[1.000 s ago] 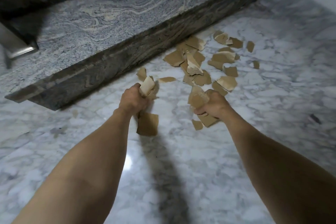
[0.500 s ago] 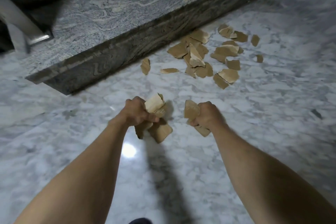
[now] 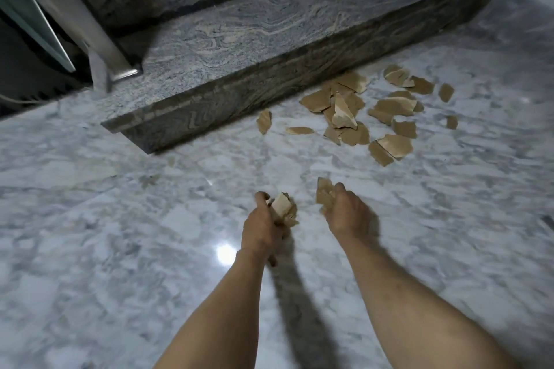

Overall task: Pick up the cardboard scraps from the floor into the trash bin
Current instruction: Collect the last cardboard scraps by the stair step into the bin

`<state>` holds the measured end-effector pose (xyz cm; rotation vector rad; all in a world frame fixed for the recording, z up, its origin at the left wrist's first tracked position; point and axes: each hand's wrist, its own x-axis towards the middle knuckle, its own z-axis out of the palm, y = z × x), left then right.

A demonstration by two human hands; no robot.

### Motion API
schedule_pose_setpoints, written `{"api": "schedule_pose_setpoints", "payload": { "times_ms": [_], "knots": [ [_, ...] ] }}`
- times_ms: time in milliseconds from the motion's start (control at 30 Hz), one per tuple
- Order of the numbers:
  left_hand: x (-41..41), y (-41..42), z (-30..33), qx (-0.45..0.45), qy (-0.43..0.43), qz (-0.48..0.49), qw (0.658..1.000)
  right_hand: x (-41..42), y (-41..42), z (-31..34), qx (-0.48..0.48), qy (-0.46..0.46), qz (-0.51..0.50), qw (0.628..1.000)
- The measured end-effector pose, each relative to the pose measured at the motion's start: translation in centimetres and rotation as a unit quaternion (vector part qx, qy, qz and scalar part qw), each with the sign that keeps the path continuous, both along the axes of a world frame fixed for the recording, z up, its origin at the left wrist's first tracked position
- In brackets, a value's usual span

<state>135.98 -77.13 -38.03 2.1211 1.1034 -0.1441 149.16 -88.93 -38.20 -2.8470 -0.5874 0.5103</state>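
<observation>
I have both hands loaded. My left hand [image 3: 260, 226] is curled round a small bundle of cardboard pieces [image 3: 283, 209], the pale torn edge of one sticking up past my thumb. My right hand [image 3: 347, 217] grips another wad of scraps [image 3: 325, 196] that pokes out on its inner side, toward the left hand. The two fists sit close together, apart but nearly level, above the marble floor [image 3: 120, 249].

What matters for the next move is where the rest lies. The remaining pile [image 3: 368, 111] is ahead of both grips and off to the right, well apart from them, spread against the foot of the grey stone step [image 3: 239, 48]. Its spread runs roughly along the step's edge, so it stretches away to the right. My right hand is clearly the nearer one to it; two stray pieces [image 3: 264, 120] sit closer to straight ahead of my left.

No trash bin shows anywhere in view, so I cannot say which way it lies. I judge that both handfuls need emptying first, since neither hand has room for much more.
</observation>
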Motion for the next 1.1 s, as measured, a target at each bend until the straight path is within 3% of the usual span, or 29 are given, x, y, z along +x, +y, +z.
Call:
{"api": "schedule_pose_setpoints", "payload": {
  "times_ms": [200,533,833,1100],
  "knots": [
    [0.1,2.0,3.8,-0.002,0.025,0.025,0.999,-0.1,-0.7,0.6,0.006,0.023,-0.005,1.0],
    [2.1,3.5,7.4,0.003,-0.003,0.042,0.999,2.0,-2.0,2.1,-0.006,0.084,-0.031,0.996],
    [8.3,10.2,7.5,-0.052,-0.029,0.077,0.995,9.8,4.4,5.2,0.163,0.195,-0.15,0.955],
    [14.1,14.3,3.2,-0.007,0.031,0.03,0.999,14.1,8.1,4.2,0.174,0.166,-0.167,0.956]
  ]
}}
